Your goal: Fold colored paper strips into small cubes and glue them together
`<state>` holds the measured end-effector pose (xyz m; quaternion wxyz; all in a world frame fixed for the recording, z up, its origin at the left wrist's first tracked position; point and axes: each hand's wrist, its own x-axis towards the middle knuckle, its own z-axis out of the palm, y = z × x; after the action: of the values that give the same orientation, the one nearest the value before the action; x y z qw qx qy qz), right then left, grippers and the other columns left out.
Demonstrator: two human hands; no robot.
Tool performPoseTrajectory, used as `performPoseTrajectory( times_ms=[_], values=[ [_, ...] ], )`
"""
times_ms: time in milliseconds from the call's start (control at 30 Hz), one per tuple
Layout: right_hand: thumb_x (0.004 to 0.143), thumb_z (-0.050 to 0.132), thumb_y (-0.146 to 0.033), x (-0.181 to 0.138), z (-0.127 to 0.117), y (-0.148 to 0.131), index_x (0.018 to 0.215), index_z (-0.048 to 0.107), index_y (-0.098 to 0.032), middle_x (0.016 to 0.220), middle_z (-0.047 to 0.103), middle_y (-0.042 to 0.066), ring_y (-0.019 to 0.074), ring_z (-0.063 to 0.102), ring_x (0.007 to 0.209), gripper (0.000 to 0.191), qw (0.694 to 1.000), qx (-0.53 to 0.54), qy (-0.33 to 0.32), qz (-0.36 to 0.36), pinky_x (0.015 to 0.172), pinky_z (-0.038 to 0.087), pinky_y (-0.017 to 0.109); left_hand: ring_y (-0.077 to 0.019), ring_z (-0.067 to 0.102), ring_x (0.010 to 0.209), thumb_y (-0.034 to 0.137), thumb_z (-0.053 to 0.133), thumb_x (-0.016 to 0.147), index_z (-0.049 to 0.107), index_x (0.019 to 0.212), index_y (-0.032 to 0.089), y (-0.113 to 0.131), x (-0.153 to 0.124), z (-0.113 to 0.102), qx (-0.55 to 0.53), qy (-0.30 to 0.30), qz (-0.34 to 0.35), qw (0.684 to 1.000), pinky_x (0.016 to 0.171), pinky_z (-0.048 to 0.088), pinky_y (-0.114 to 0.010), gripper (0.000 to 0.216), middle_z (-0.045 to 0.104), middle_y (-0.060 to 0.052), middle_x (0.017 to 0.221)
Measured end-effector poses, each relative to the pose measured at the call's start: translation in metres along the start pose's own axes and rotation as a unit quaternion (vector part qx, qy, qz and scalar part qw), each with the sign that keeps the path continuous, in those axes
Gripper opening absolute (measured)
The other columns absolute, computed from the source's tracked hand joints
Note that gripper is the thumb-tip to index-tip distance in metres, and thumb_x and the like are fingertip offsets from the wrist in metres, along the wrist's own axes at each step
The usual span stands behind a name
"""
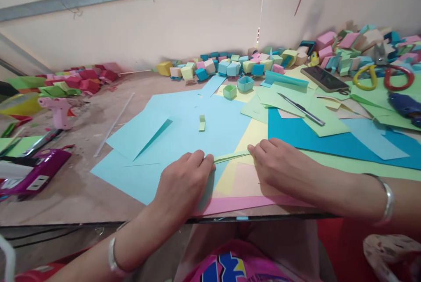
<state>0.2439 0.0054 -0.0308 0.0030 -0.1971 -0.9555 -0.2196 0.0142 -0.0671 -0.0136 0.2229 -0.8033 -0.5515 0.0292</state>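
Observation:
A narrow light-green paper strip [232,156] stretches between my two hands, low over the coloured sheets near the table's front edge. My left hand [187,176] is closed on the strip's left end, the fingertips curled down. At the other end, my right hand [279,163] pinches the strip with bent fingers. Both fists hide the strip's ends. Beyond them lies a small folded green paper piece [201,123] on a light-blue sheet [184,111]. Two little open paper boxes, one green [230,92] and one blue [245,83], stand farther back.
Many small paper boxes [233,68] line the wall. At right lie a craft knife [301,108], a phone [325,80], and scissors with yellow and red handles [398,77]. A pink glue gun [56,111] and a purple power strip [42,170] are at left.

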Motion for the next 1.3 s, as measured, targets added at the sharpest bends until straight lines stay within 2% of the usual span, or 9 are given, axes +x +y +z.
performPoseTrajectory(
  times_ms=[133, 300, 467, 667, 767, 867, 1067, 1200, 1300],
  values=[
    [0.075, 0.053, -0.006, 0.000, -0.002, 0.001, 0.074, 0.057, -0.014, 0.074, 0.054, 0.008, 0.0169, 0.038, 0.064, 0.009, 1.000, -0.011, 0.007, -0.003, 0.058, 0.016, 0.033, -0.0190, 0.055, 0.061, 0.003, 0.050, 0.084, 0.063, 0.112, 0.016, -0.001, 0.005, -0.002, 0.009, 0.003, 0.053, 0.999, 0.045, 0.034, -0.030, 0.033, 0.063, -0.002, 0.077],
    [0.072, 0.048, 0.003, 0.002, -0.003, 0.004, 0.065, 0.053, -0.015, 0.064, 0.053, 0.005, 0.0143, 0.037, 0.056, 0.019, 1.000, -0.014, 0.025, 0.003, 0.056, 0.011, 0.033, -0.0199, 0.055, 0.065, 0.000, 0.046, 0.083, 0.065, 0.090, 0.010, -0.001, 0.009, 0.001, -0.005, 0.043, 0.120, 0.992, 0.052, 0.043, -0.032, 0.022, 0.061, -0.006, 0.075],
    [0.069, 0.046, 0.005, 0.004, -0.002, 0.006, 0.062, 0.049, -0.016, 0.058, 0.051, 0.004, 0.0127, 0.035, 0.051, 0.022, 0.999, -0.006, 0.047, 0.016, 0.055, 0.007, 0.033, -0.0187, 0.054, 0.062, -0.001, 0.045, 0.084, 0.064, 0.084, 0.014, 0.001, 0.008, 0.001, -0.005, 0.066, 0.101, 0.993, 0.049, 0.038, -0.031, 0.024, 0.059, -0.004, 0.071],
    [0.067, 0.048, 0.005, 0.004, -0.003, 0.005, 0.058, 0.046, -0.016, 0.055, 0.051, 0.004, 0.0115, 0.034, 0.050, 0.023, 0.999, 0.000, 0.049, 0.015, 0.055, 0.006, 0.033, -0.0179, 0.053, 0.061, -0.001, 0.046, 0.081, 0.062, 0.074, 0.018, 0.000, 0.008, -0.002, -0.022, 0.033, 0.058, 0.998, 0.046, 0.031, -0.030, 0.025, 0.057, -0.003, 0.068],
    [0.069, 0.048, 0.004, 0.004, -0.003, 0.005, 0.059, 0.047, -0.015, 0.056, 0.052, 0.004, 0.0118, 0.035, 0.050, 0.022, 0.999, -0.003, 0.043, 0.008, 0.055, 0.007, 0.032, -0.0181, 0.054, 0.062, 0.001, 0.046, 0.082, 0.066, 0.096, 0.018, 0.000, 0.011, -0.001, -0.018, 0.009, 0.054, 0.998, 0.044, 0.030, -0.030, 0.029, 0.059, -0.002, 0.071],
    [0.070, 0.048, 0.004, 0.004, -0.004, 0.005, 0.059, 0.048, -0.016, 0.057, 0.052, 0.005, 0.0127, 0.038, 0.051, 0.023, 0.999, -0.009, 0.035, 0.000, 0.054, 0.008, 0.032, -0.0182, 0.056, 0.065, 0.004, 0.047, 0.085, 0.057, 0.125, 0.020, 0.001, 0.015, -0.002, -0.015, -0.022, 0.068, 0.997, 0.045, 0.032, -0.028, 0.044, 0.060, -0.002, 0.077],
    [0.069, 0.049, 0.006, 0.004, -0.009, 0.007, 0.059, 0.049, -0.015, 0.056, 0.053, 0.005, 0.0128, 0.040, 0.050, 0.024, 1.000, -0.016, 0.023, -0.014, 0.052, 0.009, 0.031, -0.0195, 0.057, 0.070, 0.002, 0.045, 0.085, 0.053, 0.129, 0.016, 0.003, 0.013, -0.008, -0.010, -0.083, 0.087, 0.993, 0.049, 0.043, -0.030, 0.047, 0.058, -0.004, 0.082],
    [0.068, 0.048, 0.007, 0.004, -0.010, 0.008, 0.060, 0.049, -0.015, 0.058, 0.054, 0.005, 0.0119, 0.038, 0.051, 0.023, 1.000, -0.011, 0.010, -0.014, 0.053, 0.009, 0.030, -0.0203, 0.058, 0.075, 0.005, 0.045, 0.087, 0.052, 0.130, 0.012, 0.003, 0.008, -0.006, 0.017, -0.083, 0.109, 0.990, 0.055, 0.048, -0.031, 0.044, 0.060, -0.005, 0.086],
    [0.068, 0.049, 0.006, 0.004, -0.009, 0.008, 0.060, 0.050, -0.015, 0.058, 0.053, 0.005, 0.0121, 0.037, 0.050, 0.023, 1.000, -0.006, 0.009, -0.012, 0.053, 0.009, 0.031, -0.0211, 0.060, 0.077, 0.001, 0.045, 0.084, 0.059, 0.118, 0.009, 0.001, 0.001, -0.004, 0.023, -0.079, 0.117, 0.990, 0.059, 0.050, -0.033, 0.038, 0.063, -0.008, 0.092]
  ],
)
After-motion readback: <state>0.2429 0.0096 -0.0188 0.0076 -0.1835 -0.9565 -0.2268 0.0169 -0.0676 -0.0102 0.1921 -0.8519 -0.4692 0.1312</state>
